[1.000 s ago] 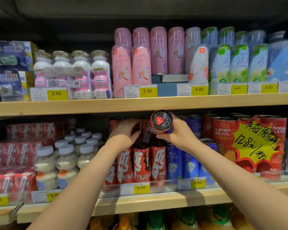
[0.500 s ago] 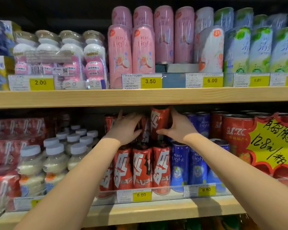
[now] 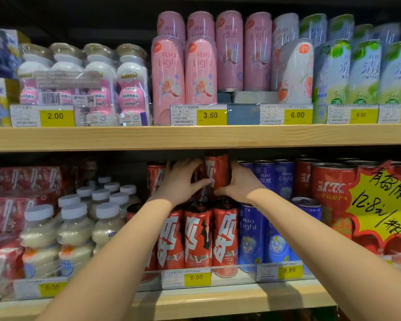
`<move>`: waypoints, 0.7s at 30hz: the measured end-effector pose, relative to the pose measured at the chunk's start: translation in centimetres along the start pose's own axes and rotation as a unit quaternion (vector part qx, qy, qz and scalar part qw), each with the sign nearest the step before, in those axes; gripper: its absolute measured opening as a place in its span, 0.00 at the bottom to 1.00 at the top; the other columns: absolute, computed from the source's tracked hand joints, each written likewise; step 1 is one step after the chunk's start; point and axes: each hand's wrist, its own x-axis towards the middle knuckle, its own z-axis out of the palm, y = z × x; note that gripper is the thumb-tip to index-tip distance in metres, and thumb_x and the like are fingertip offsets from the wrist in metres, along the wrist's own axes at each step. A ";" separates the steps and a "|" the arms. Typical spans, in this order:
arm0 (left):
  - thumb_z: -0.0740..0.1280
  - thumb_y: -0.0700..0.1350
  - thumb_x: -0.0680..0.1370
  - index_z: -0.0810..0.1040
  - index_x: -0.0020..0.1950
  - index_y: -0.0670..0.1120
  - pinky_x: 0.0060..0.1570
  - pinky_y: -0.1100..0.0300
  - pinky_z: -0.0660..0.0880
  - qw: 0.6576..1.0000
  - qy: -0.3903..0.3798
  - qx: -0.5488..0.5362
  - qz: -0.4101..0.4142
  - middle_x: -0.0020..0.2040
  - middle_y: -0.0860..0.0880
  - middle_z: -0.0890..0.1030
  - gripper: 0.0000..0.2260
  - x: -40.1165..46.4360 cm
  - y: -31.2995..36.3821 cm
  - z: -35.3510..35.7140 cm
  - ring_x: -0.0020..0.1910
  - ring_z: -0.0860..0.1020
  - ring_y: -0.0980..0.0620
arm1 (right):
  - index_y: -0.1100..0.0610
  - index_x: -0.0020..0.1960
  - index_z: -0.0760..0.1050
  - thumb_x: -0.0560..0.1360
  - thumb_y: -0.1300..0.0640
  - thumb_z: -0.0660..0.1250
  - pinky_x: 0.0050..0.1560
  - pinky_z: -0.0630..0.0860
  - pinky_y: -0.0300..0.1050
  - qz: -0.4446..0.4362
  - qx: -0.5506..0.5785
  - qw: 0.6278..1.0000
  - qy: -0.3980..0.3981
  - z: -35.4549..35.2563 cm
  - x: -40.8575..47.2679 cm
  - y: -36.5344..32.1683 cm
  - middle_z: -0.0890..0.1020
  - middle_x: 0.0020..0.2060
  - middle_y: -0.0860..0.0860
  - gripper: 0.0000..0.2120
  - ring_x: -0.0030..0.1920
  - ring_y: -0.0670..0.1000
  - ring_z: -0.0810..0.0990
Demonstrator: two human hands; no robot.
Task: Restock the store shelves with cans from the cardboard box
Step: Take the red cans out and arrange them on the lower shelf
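A red can (image 3: 217,172) with white lettering stands upright on top of the front row of red cans (image 3: 198,239) on the lower wooden shelf (image 3: 218,302). Its top sits just under the upper shelf board. My right hand (image 3: 240,184) grips its right side and base. My left hand (image 3: 181,181) presses against its left side, thumb on the can's front, fingers spread over the stacked red cans behind. The cardboard box is out of view.
Blue cans (image 3: 250,237) stand right of the red ones, then large red tins behind a yellow price sign (image 3: 384,205). White-capped bottles (image 3: 74,228) and red cartons fill the left. The upper shelf (image 3: 195,136) carries pink, white and green cans and bottle packs.
The red can went from lying tilted with its end toward me, in my right hand, to standing upright on the second layer. My left hand came against it. The view moved closer.
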 end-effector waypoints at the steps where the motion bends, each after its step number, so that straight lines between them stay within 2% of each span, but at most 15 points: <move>1: 0.62 0.62 0.74 0.66 0.68 0.53 0.72 0.43 0.56 1.000 0.002 -0.002 0.001 0.70 0.48 0.70 0.26 -0.1 0.1 0.0 0.70 0.64 0.46 | 0.56 0.65 0.67 0.67 0.51 0.74 0.58 0.71 0.45 -0.001 0.005 1.000 -0.006 -0.1 0.0 0.0 0.76 0.61 0.56 0.30 0.60 0.54 0.75; 4: 0.64 0.61 0.73 0.65 0.68 0.53 0.72 0.42 0.55 1.000 -0.003 0.006 0.011 0.69 0.48 0.70 0.27 -0.2 -0.1 0.0 0.70 0.64 0.46 | 0.54 0.66 0.66 0.65 0.46 0.74 0.61 0.70 0.46 -0.002 0.033 0.999 0.012 0.0 0.1 0.1 0.76 0.62 0.53 0.33 0.62 0.53 0.75; 7: 0.64 0.60 0.73 0.64 0.69 0.53 0.73 0.42 0.50 0.999 -0.002 0.031 0.022 0.70 0.48 0.69 0.27 -0.3 -0.4 -0.3 0.71 0.64 0.46 | 0.52 0.68 0.62 0.64 0.50 0.76 0.63 0.70 0.47 -0.017 0.040 0.999 0.023 0.2 0.0 0.1 0.74 0.64 0.53 0.38 0.64 0.54 0.73; 10: 0.64 0.58 0.74 0.64 0.70 0.53 0.73 0.45 0.46 0.998 -0.004 0.059 0.029 0.70 0.48 0.69 0.26 -0.2 -0.8 -0.5 0.72 0.63 0.46 | 0.53 0.67 0.62 0.63 0.52 0.76 0.62 0.71 0.47 -0.031 0.046 0.998 0.033 -0.1 -0.1 0.3 0.75 0.63 0.53 0.37 0.62 0.53 0.74; 15: 0.66 0.55 0.74 0.65 0.69 0.53 0.74 0.43 0.51 0.999 -0.011 0.044 0.026 0.69 0.47 0.70 0.24 -0.1 -1.0 -0.5 0.71 0.64 0.45 | 0.53 0.65 0.64 0.63 0.53 0.77 0.63 0.71 0.50 -0.066 0.043 0.995 0.060 -1.1 0.5 -0.2 0.74 0.63 0.53 0.35 0.63 0.53 0.73; 19: 0.66 0.54 0.75 0.65 0.70 0.52 0.73 0.42 0.54 0.999 -0.027 0.031 0.027 0.69 0.47 0.70 0.25 0.2 -0.4 -0.6 0.70 0.65 0.45 | 0.51 0.70 0.58 0.64 0.54 0.76 0.65 0.70 0.51 -0.065 0.016 0.997 0.024 -1.3 0.8 -0.2 0.71 0.67 0.53 0.40 0.66 0.54 0.71; 21: 0.66 0.54 0.74 0.64 0.70 0.54 0.72 0.41 0.54 0.998 -0.032 0.037 0.035 0.70 0.48 0.70 0.25 0.4 -0.5 -0.7 0.71 0.64 0.46 | 0.51 0.70 0.60 0.66 0.54 0.74 0.65 0.69 0.50 -0.070 -0.008 0.997 0.012 -1.3 0.8 0.0 0.71 0.66 0.53 0.37 0.67 0.54 0.70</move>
